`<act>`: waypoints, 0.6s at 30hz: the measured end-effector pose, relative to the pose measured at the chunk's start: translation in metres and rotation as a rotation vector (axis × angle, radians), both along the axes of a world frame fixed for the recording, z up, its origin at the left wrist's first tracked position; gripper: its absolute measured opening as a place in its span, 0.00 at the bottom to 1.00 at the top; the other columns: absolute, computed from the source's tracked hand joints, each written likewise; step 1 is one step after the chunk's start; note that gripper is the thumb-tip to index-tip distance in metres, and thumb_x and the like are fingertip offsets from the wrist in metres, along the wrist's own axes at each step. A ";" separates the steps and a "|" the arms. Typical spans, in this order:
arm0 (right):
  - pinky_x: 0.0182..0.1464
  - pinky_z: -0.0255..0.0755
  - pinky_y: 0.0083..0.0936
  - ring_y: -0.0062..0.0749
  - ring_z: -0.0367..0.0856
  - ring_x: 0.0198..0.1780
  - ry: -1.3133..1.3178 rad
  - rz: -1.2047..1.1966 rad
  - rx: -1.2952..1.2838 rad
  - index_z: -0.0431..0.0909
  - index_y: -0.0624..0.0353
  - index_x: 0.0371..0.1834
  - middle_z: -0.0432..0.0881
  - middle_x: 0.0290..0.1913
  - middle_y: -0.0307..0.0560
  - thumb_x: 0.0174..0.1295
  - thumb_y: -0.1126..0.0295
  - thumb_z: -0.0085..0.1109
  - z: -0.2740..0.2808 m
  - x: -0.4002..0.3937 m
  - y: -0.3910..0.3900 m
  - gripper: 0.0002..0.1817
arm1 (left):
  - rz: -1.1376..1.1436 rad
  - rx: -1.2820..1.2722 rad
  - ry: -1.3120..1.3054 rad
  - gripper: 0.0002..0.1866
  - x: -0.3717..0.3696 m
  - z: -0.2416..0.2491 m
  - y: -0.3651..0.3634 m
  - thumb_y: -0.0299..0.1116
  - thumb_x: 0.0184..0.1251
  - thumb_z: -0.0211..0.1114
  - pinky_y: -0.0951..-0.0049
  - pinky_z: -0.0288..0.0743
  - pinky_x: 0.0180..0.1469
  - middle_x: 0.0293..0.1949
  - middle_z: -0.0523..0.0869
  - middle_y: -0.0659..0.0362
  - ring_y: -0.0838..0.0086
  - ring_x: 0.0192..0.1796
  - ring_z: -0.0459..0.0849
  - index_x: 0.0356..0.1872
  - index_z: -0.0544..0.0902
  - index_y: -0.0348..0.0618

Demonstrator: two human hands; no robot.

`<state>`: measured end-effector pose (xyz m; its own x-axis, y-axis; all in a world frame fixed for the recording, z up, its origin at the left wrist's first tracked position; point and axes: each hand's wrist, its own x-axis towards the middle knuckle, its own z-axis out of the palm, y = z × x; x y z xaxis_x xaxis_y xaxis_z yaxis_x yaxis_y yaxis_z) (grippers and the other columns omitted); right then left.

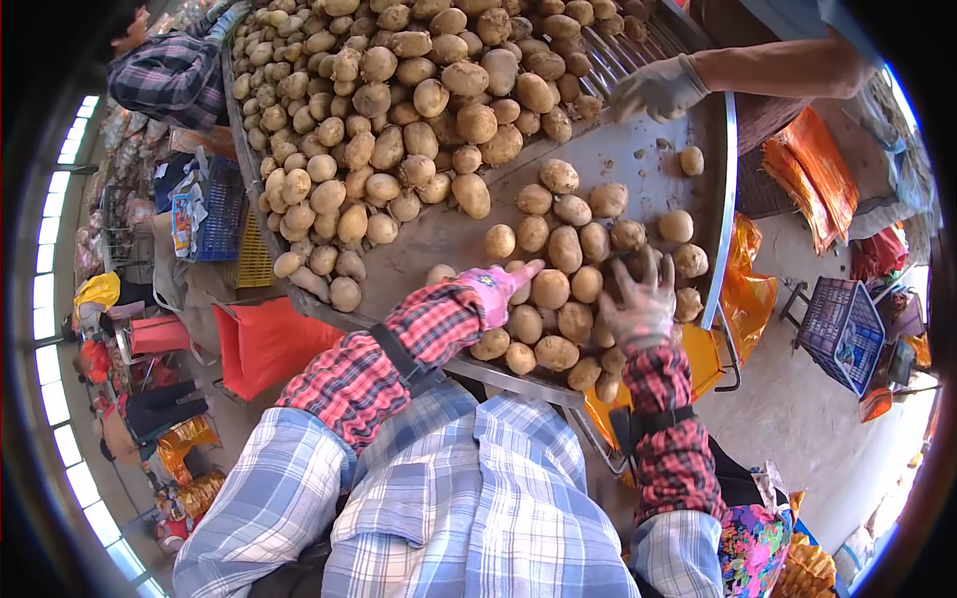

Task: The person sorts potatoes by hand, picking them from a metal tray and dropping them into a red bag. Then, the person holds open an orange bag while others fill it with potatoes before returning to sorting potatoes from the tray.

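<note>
My left hand (490,293), in a pink glove, reaches over the metal sorting table (384,279) with its fingers stretched toward a loose group of potatoes (550,289). Its fingertips lie close to the nearest ones, and I see nothing gripped. On the right of the same group, my right hand (640,307) wears a dirt-stained glove. Its fingers are spread over several potatoes and seem to touch them, with no potato wrapped in them. A far larger heap of potatoes (399,110) covers the left and back of the table.
Another person's gloved hand (660,90) rests at the table's far right, by metal bars. Red sacks (269,344) hang at the left edge, and an orange bag (753,289) hangs at the right. A purple crate (837,329) stands farther right. Another person (169,80) is at far left.
</note>
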<state>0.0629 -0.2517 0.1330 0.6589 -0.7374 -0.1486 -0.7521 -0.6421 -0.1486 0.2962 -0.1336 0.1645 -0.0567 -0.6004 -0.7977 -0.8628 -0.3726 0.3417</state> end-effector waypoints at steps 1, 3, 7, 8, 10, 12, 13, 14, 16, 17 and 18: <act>0.72 0.65 0.51 0.64 0.52 0.78 -0.013 0.004 0.027 0.74 0.34 0.69 0.57 0.79 0.49 0.55 0.51 0.68 0.008 -0.007 0.013 0.34 | -0.013 -0.008 0.023 0.47 -0.009 -0.001 -0.004 0.31 0.63 0.66 0.56 0.77 0.61 0.59 0.80 0.42 0.47 0.60 0.82 0.81 0.51 0.68; 0.70 0.66 0.51 0.66 0.55 0.76 -0.065 -0.030 0.032 0.75 0.41 0.69 0.58 0.78 0.48 0.53 0.56 0.68 0.001 -0.023 0.035 0.35 | -0.025 -0.027 0.060 0.47 -0.025 -0.002 -0.009 0.30 0.63 0.65 0.56 0.78 0.60 0.58 0.81 0.43 0.47 0.60 0.82 0.81 0.52 0.68; 0.70 0.68 0.45 0.55 0.69 0.70 -0.144 -0.120 0.136 0.79 0.53 0.63 0.69 0.73 0.52 0.54 0.62 0.67 0.002 -0.066 0.055 0.30 | -0.011 -0.053 0.117 0.45 -0.053 -0.004 -0.013 0.29 0.63 0.64 0.56 0.78 0.57 0.57 0.82 0.44 0.47 0.58 0.83 0.80 0.54 0.69; 0.66 0.71 0.44 0.54 0.74 0.65 -0.087 -0.147 0.105 0.77 0.52 0.64 0.73 0.70 0.50 0.56 0.59 0.68 -0.001 -0.073 0.051 0.30 | 0.011 -0.079 0.138 0.45 -0.056 -0.004 -0.010 0.29 0.63 0.64 0.56 0.79 0.57 0.57 0.82 0.44 0.47 0.58 0.83 0.80 0.55 0.69; 0.66 0.71 0.44 0.54 0.76 0.63 -0.315 -0.163 0.033 0.78 0.49 0.63 0.78 0.65 0.51 0.59 0.58 0.67 0.011 -0.059 0.023 0.28 | 0.089 -0.232 0.210 0.42 -0.056 -0.007 0.004 0.28 0.64 0.62 0.56 0.80 0.56 0.57 0.82 0.45 0.49 0.56 0.83 0.79 0.57 0.67; 0.68 0.68 0.44 0.54 0.75 0.64 -0.431 -0.162 -0.047 0.76 0.48 0.66 0.77 0.66 0.51 0.61 0.56 0.66 0.001 -0.025 -0.028 0.29 | 0.160 -0.471 0.299 0.38 -0.048 -0.012 0.025 0.26 0.67 0.59 0.58 0.81 0.57 0.58 0.81 0.47 0.51 0.54 0.84 0.77 0.62 0.63; 0.70 0.66 0.45 0.53 0.73 0.66 -0.441 -0.198 -0.057 0.75 0.48 0.67 0.75 0.68 0.52 0.61 0.55 0.65 0.000 0.001 -0.053 0.30 | 0.215 -0.376 0.215 0.37 -0.043 -0.001 0.029 0.25 0.66 0.59 0.59 0.82 0.58 0.59 0.81 0.47 0.52 0.55 0.84 0.77 0.62 0.63; 0.72 0.63 0.45 0.54 0.70 0.69 -0.359 -0.223 -0.011 0.74 0.46 0.69 0.72 0.70 0.54 0.61 0.52 0.64 0.002 0.032 -0.072 0.32 | 0.293 -0.300 0.138 0.35 -0.033 0.014 0.032 0.24 0.66 0.58 0.61 0.82 0.59 0.60 0.81 0.47 0.54 0.56 0.84 0.75 0.66 0.61; 0.75 0.58 0.47 0.57 0.63 0.74 -0.169 -0.195 0.042 0.73 0.42 0.71 0.64 0.75 0.58 0.59 0.46 0.63 0.008 0.073 -0.060 0.35 | 0.451 -0.534 0.121 0.28 -0.002 0.004 0.070 0.24 0.66 0.59 0.60 0.81 0.59 0.55 0.83 0.47 0.54 0.54 0.85 0.68 0.75 0.56; 0.77 0.56 0.48 0.58 0.60 0.76 -0.068 -0.142 0.046 0.72 0.39 0.72 0.59 0.78 0.60 0.58 0.43 0.63 0.012 0.089 -0.045 0.37 | 0.567 -0.457 0.107 0.27 0.015 0.012 0.078 0.25 0.65 0.60 0.59 0.80 0.60 0.52 0.84 0.48 0.53 0.54 0.84 0.67 0.76 0.56; 0.76 0.57 0.51 0.62 0.59 0.76 -0.023 -0.023 0.050 0.70 0.33 0.72 0.52 0.81 0.60 0.55 0.43 0.65 -0.001 0.093 -0.029 0.38 | 0.580 -0.607 -0.008 0.26 0.033 0.003 0.096 0.25 0.66 0.61 0.57 0.78 0.60 0.52 0.84 0.48 0.53 0.56 0.83 0.66 0.77 0.55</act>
<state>0.1563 -0.2806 0.1324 0.6457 -0.7443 -0.1709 -0.7625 -0.6160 -0.1978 0.3292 -0.0379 0.1672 0.3974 -0.8578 -0.3258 -0.5946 -0.5112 0.6206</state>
